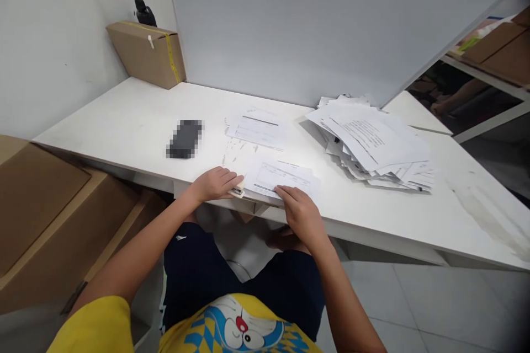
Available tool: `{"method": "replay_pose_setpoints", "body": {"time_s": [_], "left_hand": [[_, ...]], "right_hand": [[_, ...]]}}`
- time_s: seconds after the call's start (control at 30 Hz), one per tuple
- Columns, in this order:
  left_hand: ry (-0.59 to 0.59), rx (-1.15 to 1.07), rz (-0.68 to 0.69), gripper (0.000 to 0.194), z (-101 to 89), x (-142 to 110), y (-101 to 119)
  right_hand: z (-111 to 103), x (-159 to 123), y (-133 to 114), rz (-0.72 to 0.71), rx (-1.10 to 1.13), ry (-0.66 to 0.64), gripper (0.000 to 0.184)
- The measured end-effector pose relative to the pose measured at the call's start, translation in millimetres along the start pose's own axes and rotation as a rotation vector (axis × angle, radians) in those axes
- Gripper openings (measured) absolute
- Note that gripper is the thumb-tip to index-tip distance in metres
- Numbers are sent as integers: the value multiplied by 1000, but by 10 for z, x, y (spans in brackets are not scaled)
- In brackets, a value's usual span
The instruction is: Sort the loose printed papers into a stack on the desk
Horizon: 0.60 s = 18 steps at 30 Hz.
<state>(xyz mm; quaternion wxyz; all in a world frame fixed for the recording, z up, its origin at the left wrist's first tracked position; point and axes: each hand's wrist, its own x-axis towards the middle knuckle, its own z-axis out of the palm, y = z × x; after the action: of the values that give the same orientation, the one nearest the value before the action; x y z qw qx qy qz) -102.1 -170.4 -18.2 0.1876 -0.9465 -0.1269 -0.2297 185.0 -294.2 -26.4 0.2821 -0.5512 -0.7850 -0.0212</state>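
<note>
My left hand is closed around a small cream stapler at the front edge of the white table. The stapler's front end points right, beside the lower left corner of some printed paper sheets. On the near edge of these sheets rests my right hand, with its fingers over the top and the thumb low at the table edge, holding them. Whether the stapler's jaws are around the paper cannot be made out. Farther back lies another printed sheet, flat on the table.
A messy pile of papers stands to the right on the table. A dark, pixelated flat object lies at the left. One cardboard box leans in the back corner, and larger boxes stand at the lower left.
</note>
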Motion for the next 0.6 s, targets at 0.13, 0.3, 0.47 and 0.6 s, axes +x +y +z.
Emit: {"method": "replay_pose_setpoints", "body": {"time_s": [0.13, 0.3, 0.47, 0.6], "left_hand": [[12, 8, 0, 40, 12, -4, -1], [84, 6, 14, 40, 9, 19, 5], [181, 58, 52, 43, -2, 70, 14], [208, 93, 59, 40, -1, 84, 10]], "right_hand": [[-35, -8, 47, 23, -36, 156, 49], [-14, -53, 199, -62, 52, -50, 50], [-81, -84, 270, -57, 163, -201, 45], [-137, -57, 365, 110, 142, -138, 45]]}}
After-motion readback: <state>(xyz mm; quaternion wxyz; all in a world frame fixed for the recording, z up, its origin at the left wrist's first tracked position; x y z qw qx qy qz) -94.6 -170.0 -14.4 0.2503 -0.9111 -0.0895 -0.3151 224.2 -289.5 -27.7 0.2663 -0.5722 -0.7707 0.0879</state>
